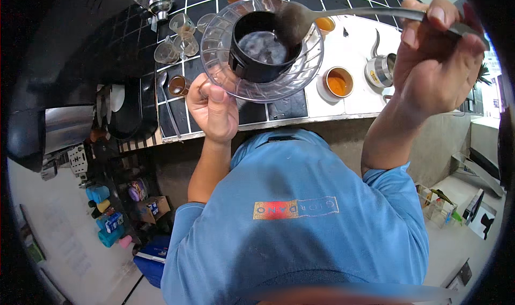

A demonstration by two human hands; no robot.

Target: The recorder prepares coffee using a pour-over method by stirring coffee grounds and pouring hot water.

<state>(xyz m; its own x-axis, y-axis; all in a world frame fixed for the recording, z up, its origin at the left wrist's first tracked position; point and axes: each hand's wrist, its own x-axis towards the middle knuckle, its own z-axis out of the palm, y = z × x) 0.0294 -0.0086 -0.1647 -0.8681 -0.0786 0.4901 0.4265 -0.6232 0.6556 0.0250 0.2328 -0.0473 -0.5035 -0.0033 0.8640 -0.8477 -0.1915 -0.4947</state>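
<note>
My left hand (215, 108) grips the rim of a clear ribbed saucer (261, 92), thumb on top, holding it up above the tiled counter. On the saucer stands a small black cup (257, 71) with a shiny, pale-looking surface inside. A metal spoon (362, 12) is pinched by its handle in my right hand (438, 59), raised at the right. Its blurred bowl is over the cup's right side; whether it touches the contents I cannot tell. Below and right of the saucer, a white cup (338, 83) with orange-brown liquid rests on the white part of the counter.
Several glass cups (167, 52) stand at the counter's left, near a brown glass cup (178, 85) and a long spoon (171, 108). A steel gooseneck kettle (380, 69) is at the right. Behind the saucer are an amber-filled cup (325, 24) and a metal funnel (161, 5).
</note>
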